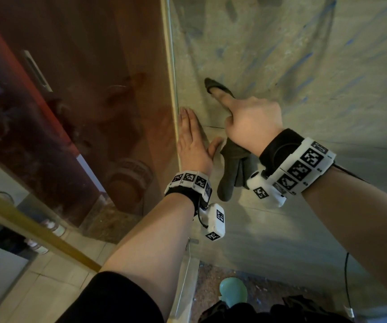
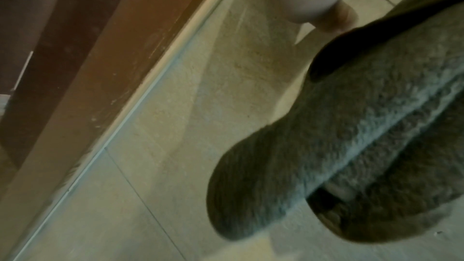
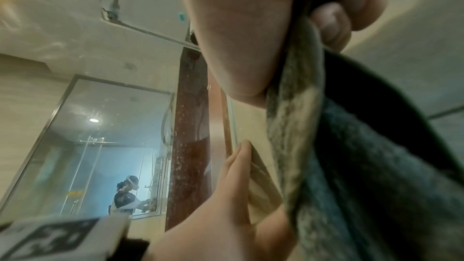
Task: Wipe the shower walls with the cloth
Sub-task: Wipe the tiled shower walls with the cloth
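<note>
— Where is the cloth (image 1: 231, 173)?

— In the right hand (image 1: 253, 123). The fingers curl round the grey-green terry; in the right wrist view two fingertips (image 3: 331, 25) press it into the palm. Most of it hangs below the wrist in loose folds, close to the tiled shower wall (image 1: 304, 66). A dark tip of it shows past the pointing forefinger, against the tile.

— And the left hand (image 1: 193, 142)?

— Flat on the same wall, fingers straight and together, holding nothing. It lies just beside the edge of the glass panel (image 1: 172, 73), thumb spread toward the cloth.

— Do the two touch?

— The thumb comes very near the hanging fold; I cannot tell whether it touches.

— Anything below?

— A pale green rounded thing (image 1: 233, 291) on the speckled floor.
</note>
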Action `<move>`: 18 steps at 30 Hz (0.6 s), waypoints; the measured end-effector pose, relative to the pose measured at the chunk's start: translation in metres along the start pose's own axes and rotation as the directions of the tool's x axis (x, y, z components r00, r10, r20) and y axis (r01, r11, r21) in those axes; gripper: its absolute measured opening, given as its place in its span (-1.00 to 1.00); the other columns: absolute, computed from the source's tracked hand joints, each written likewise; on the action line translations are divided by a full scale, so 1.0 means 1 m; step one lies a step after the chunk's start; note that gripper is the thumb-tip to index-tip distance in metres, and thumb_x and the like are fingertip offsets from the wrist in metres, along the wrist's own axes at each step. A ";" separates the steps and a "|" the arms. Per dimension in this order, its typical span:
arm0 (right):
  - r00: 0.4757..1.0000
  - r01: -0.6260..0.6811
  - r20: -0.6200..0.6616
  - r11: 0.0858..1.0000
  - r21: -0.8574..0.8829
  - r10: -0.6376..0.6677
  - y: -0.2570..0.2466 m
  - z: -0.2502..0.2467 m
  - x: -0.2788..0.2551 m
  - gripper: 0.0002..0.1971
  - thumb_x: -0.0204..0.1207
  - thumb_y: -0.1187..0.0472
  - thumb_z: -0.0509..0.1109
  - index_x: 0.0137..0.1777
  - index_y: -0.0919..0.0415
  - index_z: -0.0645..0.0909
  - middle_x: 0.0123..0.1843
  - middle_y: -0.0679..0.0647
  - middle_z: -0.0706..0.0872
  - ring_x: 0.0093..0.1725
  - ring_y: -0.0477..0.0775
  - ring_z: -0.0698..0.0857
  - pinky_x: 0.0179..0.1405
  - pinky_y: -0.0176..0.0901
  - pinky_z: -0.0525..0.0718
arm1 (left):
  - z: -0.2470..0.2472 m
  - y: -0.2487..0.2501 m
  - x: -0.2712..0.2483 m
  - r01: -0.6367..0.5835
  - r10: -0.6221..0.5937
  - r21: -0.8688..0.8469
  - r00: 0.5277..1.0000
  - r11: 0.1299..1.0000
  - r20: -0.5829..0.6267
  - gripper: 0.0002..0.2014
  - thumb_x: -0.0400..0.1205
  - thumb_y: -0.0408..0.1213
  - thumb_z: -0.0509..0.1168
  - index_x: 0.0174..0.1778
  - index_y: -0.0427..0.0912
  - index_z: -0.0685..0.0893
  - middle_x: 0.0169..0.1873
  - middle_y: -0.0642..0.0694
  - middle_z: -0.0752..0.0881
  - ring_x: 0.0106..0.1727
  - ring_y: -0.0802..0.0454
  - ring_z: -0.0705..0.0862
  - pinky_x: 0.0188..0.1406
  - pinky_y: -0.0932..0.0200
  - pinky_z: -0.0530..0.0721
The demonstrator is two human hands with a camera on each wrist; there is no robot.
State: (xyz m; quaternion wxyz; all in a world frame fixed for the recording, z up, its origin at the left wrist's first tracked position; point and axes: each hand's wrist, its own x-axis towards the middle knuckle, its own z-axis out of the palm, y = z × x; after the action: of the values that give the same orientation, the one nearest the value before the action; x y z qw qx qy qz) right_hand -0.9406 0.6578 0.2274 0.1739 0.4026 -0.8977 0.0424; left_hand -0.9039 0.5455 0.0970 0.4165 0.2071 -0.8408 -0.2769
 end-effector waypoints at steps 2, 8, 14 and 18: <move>0.999 0.019 0.044 1.000 -0.001 -0.019 -0.002 0.005 -0.002 -0.32 0.61 0.13 0.17 0.65 -0.31 0.01 0.00 0.27 0.65 -0.21 0.23 0.57 -0.30 -0.12 0.33 | 0.000 0.000 0.000 0.001 -0.001 0.005 1.000 1.000 -0.001 -0.12 0.62 0.03 0.34 0.67 -0.26 -0.03 0.66 -0.11 -0.06 0.66 0.12 -0.11 0.54 0.28 -0.15; 0.978 0.092 0.190 0.995 -0.039 -0.083 -0.001 0.021 -0.006 -0.40 0.66 0.03 0.14 0.64 -0.33 0.04 0.17 0.20 0.67 0.10 0.24 0.68 -0.23 -0.14 0.40 | -0.002 0.004 0.000 0.033 -0.034 0.016 0.998 0.999 0.057 -0.12 0.63 0.03 0.32 0.68 -0.23 -0.07 0.68 -0.13 -0.11 0.69 0.02 -0.08 0.51 0.29 -0.16; 0.989 0.057 0.135 0.998 -0.012 -0.055 0.002 0.017 -0.006 -0.35 0.65 0.08 0.16 0.63 -0.40 -0.03 0.10 0.23 0.69 0.05 0.27 0.70 -0.22 -0.11 0.40 | -0.003 0.004 -0.001 0.023 -0.024 0.015 0.999 1.000 0.045 -0.12 0.63 0.04 0.32 0.68 -0.24 -0.04 0.68 -0.12 -0.09 0.67 0.06 -0.10 0.51 0.29 -0.17; 0.999 -0.027 -0.035 0.999 0.047 0.029 0.005 0.000 -0.001 -0.30 0.58 0.14 0.19 0.62 -0.39 0.02 -0.16 0.20 0.55 -0.09 0.32 0.68 -0.26 -0.09 0.38 | -0.003 0.005 0.000 0.038 -0.039 0.016 0.998 0.999 0.049 -0.12 0.63 0.05 0.32 0.68 -0.21 -0.07 0.69 -0.14 -0.08 0.70 -0.01 -0.09 0.55 0.23 -0.14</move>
State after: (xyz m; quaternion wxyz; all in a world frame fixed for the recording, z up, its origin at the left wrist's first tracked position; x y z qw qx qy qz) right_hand -0.9437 0.6618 0.2272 0.1799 0.3932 -0.8987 0.0728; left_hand -0.9017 0.5486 0.1013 0.3887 0.2193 -0.8488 -0.2836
